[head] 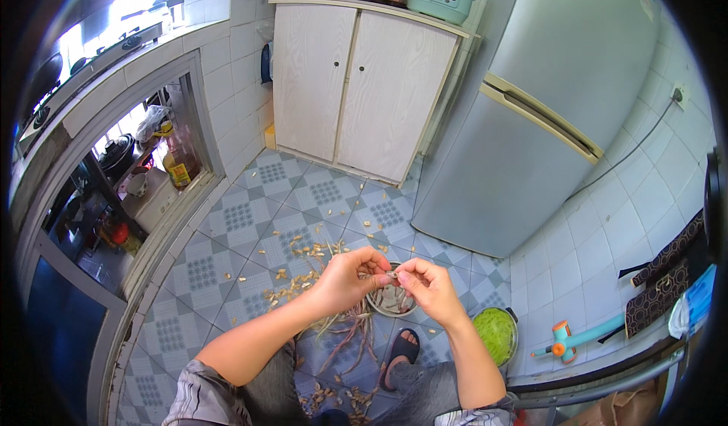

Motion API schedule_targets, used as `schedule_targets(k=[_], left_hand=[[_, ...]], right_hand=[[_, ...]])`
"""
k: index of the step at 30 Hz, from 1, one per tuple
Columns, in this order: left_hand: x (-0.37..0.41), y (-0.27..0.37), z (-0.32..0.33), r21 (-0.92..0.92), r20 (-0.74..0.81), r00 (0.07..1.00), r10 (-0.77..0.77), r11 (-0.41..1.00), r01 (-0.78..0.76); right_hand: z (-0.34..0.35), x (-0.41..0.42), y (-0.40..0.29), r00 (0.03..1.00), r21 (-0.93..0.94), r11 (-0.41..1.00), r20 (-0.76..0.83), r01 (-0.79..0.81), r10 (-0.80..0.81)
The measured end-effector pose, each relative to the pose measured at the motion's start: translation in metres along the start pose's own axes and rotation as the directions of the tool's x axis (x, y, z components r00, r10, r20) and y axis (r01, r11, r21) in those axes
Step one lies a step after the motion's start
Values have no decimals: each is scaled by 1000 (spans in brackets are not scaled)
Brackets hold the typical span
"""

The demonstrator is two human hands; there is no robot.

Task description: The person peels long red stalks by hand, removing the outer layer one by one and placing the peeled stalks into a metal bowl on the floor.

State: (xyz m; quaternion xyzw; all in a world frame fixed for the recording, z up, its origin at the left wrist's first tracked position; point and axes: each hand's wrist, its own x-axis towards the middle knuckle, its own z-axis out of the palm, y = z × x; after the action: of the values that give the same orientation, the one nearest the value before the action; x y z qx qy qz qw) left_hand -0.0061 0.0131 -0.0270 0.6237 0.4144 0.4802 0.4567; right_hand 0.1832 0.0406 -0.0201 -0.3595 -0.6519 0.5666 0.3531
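My left hand (358, 272) and my right hand (424, 287) meet at their fingertips, pinching a small pale piece (392, 275) that may be a peanut pod; the fingers partly cover it. Just below them a round metal bowl (398, 314) stands on the floor, with pale and reddish-brown pieces inside. Long thin purple and green stalks or bean pods (350, 343) lie left of the bowl, partly behind my left forearm. Tan pieces that look like peanut shells (301, 284) are strewn past that forearm.
More shells (324, 397) lie between my feet, near a dark sandal (405, 346). To the right stands a container of shredded green stuff (493, 332). A grey refrigerator (512, 159) and a white cabinet (313, 79) are ahead; a turquoise and orange toy-like object (591, 332) is at right.
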Motion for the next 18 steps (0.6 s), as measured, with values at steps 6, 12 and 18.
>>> schedule_targets(k=[6,12,18], left_hand=[[0,4,1,572,56,888,457,714,-403],[-1,4,10,654,-27,814,580,626,-424],[1,2,11,35,-297,931,213,976,-213]], right_hand=[[0,-4,2,998,-92,995,-38,43,-46],[12,-6,-1,990,139,990,-134,-21,40],[19,1,13,990,113,986,-59,-124,131]])
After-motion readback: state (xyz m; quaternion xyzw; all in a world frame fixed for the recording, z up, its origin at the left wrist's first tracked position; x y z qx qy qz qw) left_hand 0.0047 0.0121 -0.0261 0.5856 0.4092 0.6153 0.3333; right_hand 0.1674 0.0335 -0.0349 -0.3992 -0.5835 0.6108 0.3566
